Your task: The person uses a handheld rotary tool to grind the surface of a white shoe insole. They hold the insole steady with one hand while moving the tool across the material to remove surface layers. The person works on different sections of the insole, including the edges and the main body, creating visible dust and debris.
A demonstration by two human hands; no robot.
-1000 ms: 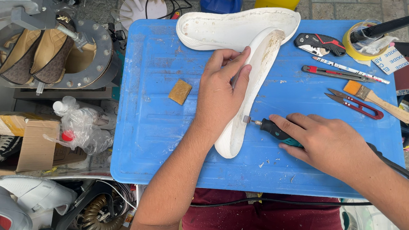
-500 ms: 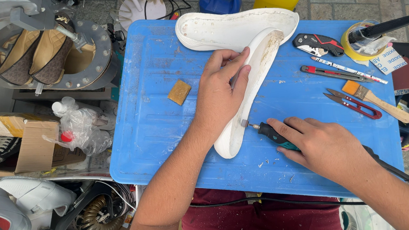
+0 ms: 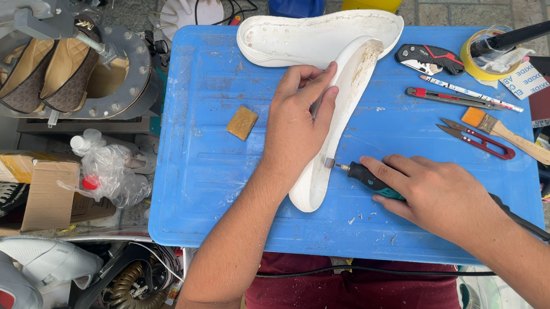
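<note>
Head view: left hand lies spread flat on the white sole; right hand grips the little grinder, tip touching the sole.

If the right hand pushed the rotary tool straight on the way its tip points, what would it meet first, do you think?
The right hand aims the rotary tool leftward; its tip looks already at the edge of the white sole, with the left hand beyond.

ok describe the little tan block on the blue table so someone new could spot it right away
Start at the blue table and look left of the left hand, which presses the white sole. There a small tan block lies alone, touching nothing. It is the only flat, squarish, tan piece there; the tools all lie at the right.
</note>
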